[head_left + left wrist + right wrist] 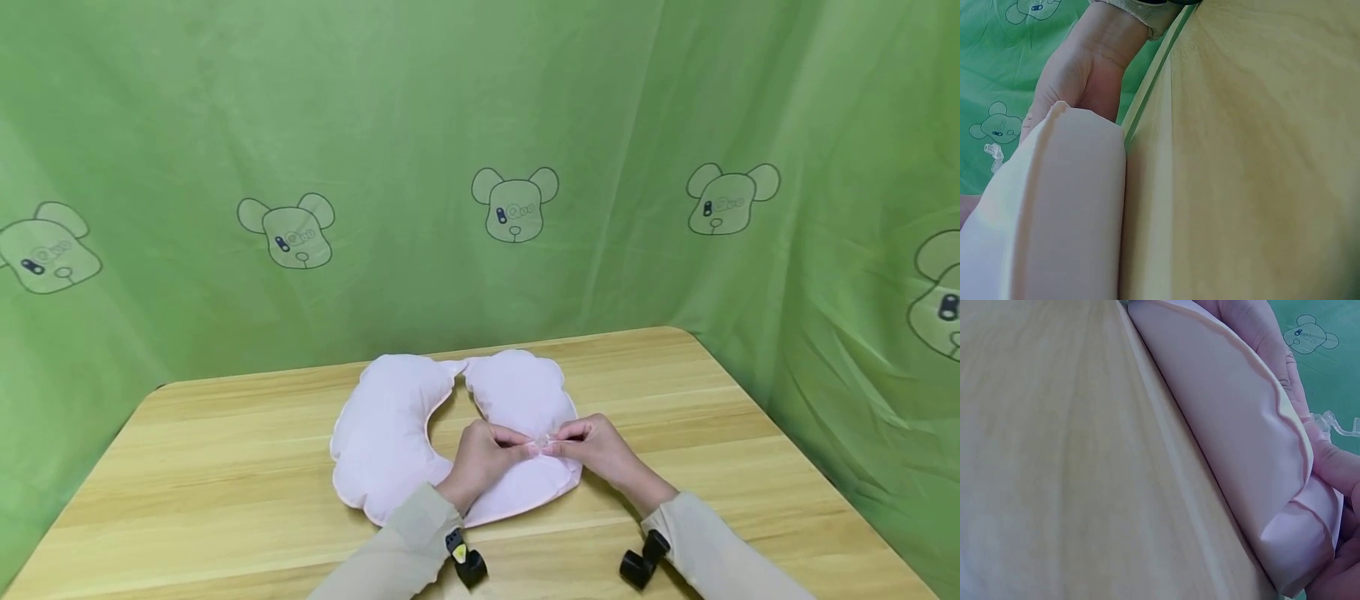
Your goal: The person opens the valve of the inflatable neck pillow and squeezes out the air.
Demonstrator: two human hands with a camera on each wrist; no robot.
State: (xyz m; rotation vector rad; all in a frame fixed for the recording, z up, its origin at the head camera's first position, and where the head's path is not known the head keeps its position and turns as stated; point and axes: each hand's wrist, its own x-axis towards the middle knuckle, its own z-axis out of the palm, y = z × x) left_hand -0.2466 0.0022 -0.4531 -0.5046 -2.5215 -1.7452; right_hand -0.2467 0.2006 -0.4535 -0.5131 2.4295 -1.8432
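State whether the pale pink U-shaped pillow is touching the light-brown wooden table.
Touching: the right wrist view shows the pillow meeting the table along a thin dark line, no gap between them.

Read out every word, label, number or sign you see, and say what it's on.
No text reads clearly.
Green curtain: lettering on the printed bear heads, too small and faint to read.
Black device at the left cuff: yellow triangle, details too small.
Pink neck pillow: no lettering visible.
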